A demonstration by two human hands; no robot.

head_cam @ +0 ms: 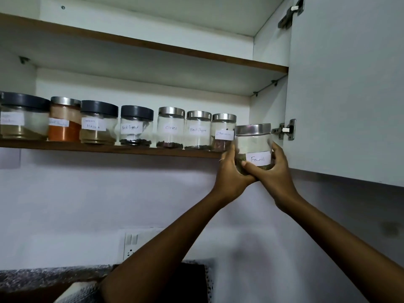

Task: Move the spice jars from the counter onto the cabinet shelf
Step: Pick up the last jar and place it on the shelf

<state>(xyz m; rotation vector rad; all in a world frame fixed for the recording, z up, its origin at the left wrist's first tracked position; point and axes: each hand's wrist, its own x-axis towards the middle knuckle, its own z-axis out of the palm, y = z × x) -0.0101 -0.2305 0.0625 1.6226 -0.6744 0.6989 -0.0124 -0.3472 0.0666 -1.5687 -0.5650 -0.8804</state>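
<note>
A glass jar labelled Fennel (253, 145), with a steel lid and greenish seeds at its bottom, is raised at the right end of the lower cabinet shelf (109, 149). My left hand (231, 171) grips its left side and base. My right hand (273, 171) grips its right side, thumb across the front. Whether its base touches the shelf is hidden by my hands. Several labelled jars stand in a row on that shelf: Cinnamon (223, 132), Black Pepper (198, 130), Cloves (171, 127), another black pepper jar (136, 126), and a masala jar (98, 122).
The open cabinet door (349, 84) hangs close on the right, its hinge (286, 129) just beside the held jar. An upper shelf (153, 45) runs above. A wall socket (131, 243) and a speckled counter edge (43, 276) lie below.
</note>
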